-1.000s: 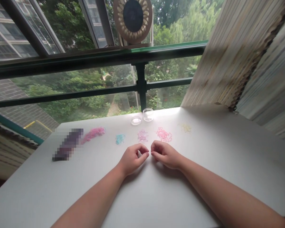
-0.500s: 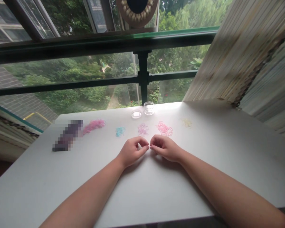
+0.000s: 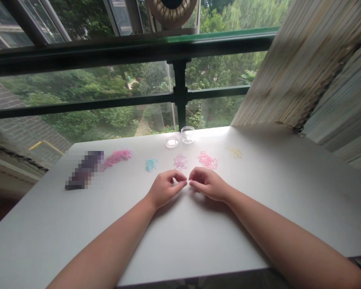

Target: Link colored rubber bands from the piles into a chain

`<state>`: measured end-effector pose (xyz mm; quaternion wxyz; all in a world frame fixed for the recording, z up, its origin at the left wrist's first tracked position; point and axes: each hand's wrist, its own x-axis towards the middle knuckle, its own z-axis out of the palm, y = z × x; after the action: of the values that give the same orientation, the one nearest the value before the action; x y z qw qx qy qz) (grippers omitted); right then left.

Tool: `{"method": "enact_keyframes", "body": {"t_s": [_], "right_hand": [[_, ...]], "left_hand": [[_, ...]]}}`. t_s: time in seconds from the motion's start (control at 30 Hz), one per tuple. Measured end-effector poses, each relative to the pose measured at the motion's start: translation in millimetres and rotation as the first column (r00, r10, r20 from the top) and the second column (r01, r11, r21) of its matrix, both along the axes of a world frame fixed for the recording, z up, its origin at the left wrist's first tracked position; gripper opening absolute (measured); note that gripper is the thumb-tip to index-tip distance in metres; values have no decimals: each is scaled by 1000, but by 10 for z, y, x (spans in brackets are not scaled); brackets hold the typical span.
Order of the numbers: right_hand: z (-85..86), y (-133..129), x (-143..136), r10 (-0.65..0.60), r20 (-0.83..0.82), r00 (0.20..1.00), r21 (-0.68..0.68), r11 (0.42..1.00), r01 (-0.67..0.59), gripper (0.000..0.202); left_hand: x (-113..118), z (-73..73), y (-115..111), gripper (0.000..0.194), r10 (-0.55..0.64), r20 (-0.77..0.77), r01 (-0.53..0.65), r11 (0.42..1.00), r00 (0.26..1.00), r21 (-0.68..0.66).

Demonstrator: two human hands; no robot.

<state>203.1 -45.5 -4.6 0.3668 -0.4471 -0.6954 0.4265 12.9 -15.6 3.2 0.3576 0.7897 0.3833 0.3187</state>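
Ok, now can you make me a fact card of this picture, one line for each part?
Left hand: thumb and fingertips close together; anything between them is too small to tell
Right hand: similar pose, fingertips facing the left hand's
Surface: white table
Small pieces, left to right: pink pile, turquoise pile, lilac pile, coral-pink pile, pale yellow pile
Near the back edge: clear round container, shallow clear dish
Far left: pixelated dark object, can't tell what
Beyond: dark green railing, fan cut off at the top

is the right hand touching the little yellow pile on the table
Apart: the head view shows white tabletop between the right hand and the yellow pile.
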Motion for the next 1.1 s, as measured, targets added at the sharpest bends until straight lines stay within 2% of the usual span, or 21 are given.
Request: {"method": "enact_keyframes", "body": {"t_s": [0.23, 0.67, 0.77, 0.97, 1.1], "right_hand": [[19, -2, -11, -20, -29, 999, -72, 997, 18, 11], [1, 6, -14, -48, -6, 999, -45, 998, 48, 7], [-7, 6, -22, -49, -3, 999, -1, 999, 49, 6], [3, 7, -37, -65, 10, 998, 83, 995, 64, 5], [14, 8, -33, -90, 29, 996, 91, 992, 87, 4]], "left_hand": [[-20, -16, 34, 15, 41, 27, -41, 999, 999, -11], [-20, -19, 17, 17, -10, 7, 10, 1000, 1000, -22], [-25, -20, 19, 16, -12, 1, 12, 1000, 1000, -23], [-52, -43, 49, 14, 36, -5, -36, 999, 999, 20], [-120, -46, 172, 14, 135, -27, -131, 984, 990, 124]]}}
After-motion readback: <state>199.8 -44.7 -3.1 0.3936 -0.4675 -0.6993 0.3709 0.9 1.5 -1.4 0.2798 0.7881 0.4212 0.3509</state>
